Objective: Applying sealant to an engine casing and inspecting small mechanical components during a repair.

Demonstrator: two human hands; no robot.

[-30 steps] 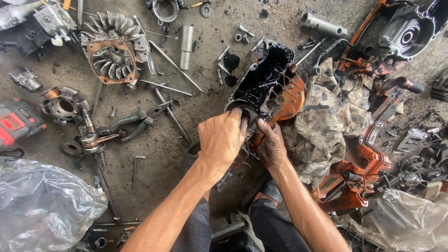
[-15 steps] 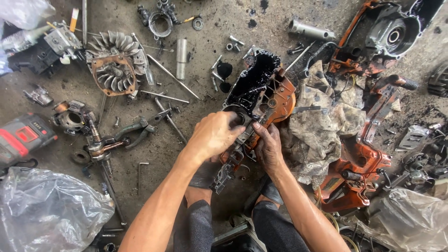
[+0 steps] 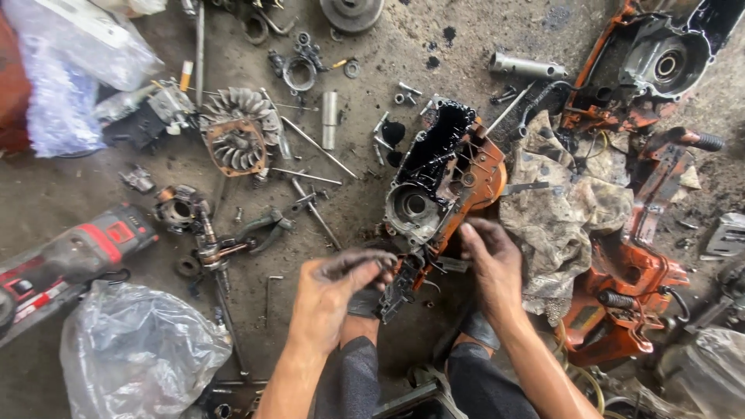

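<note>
The left hand (image 3: 335, 289), greasy fingers curled together, pinches the black lower end of an orange-and-black engine crankcase (image 3: 436, 194). The right hand (image 3: 490, 264) grips the casing's orange edge. The crankcase lies on the concrete floor (image 3: 372, 70), a dirty rag (image 3: 566, 209) at its 3 o'clock, a finned flywheel (image 3: 237, 140) at 9 o'clock.

Grimy concrete floor (image 3: 93, 194) — oil-stained, probably daylit.

A dirty concrete floor (image 3: 365, 194) is seen. On it are laid an orange engine casing (image 3: 442, 182), a finned flywheel (image 3: 237, 140), a red power tool (image 3: 70, 260), a stained rag (image 3: 566, 202), clear plastic bags (image 3: 140, 353) and scattered bolts (image 3: 407, 91).
</note>
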